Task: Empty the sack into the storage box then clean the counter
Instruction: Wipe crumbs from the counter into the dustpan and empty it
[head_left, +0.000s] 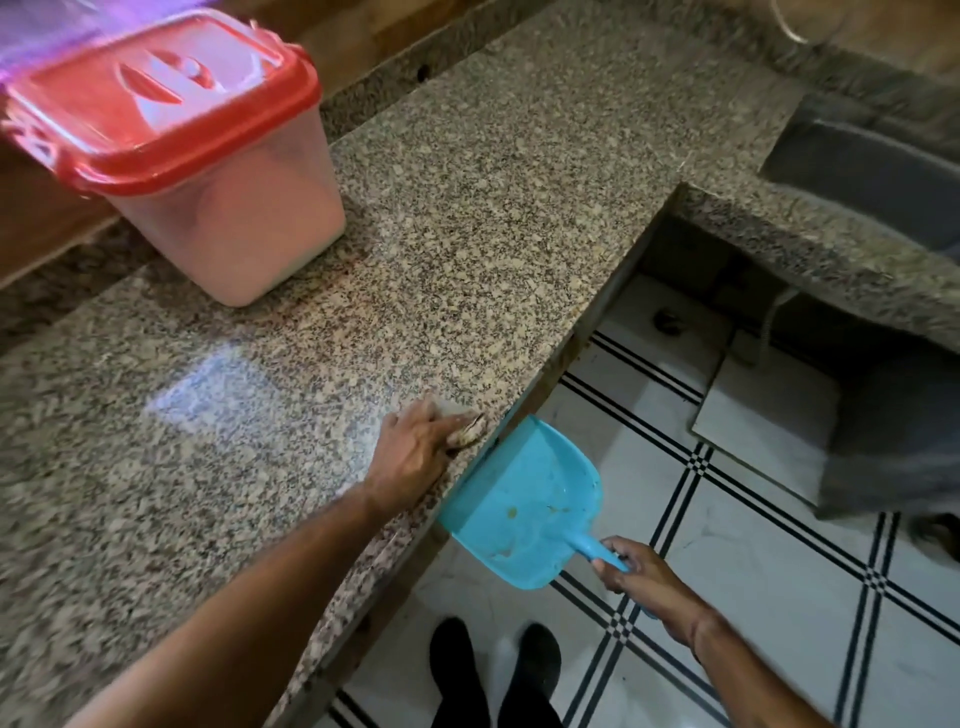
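Observation:
A storage box (228, 208) with a shut red lid (161, 98) stands at the back left of the speckled granite counter (467, 234). My left hand (415, 452) lies flat on the counter at its front edge, pressing a small cloth or sponge (465, 431) whose tip shows past the fingers. My right hand (639, 582) grips the handle of a blue dustpan (524, 499), held just below the counter edge beside the left hand. A few crumbs lie in the pan. No sack is in view.
A sink basin (872, 166) is set in the counter's right wing. Below lies a white tiled floor (779, 545) with black lines, a loose tile (763, 415) leaning under the counter, and my dark shoes (493, 670).

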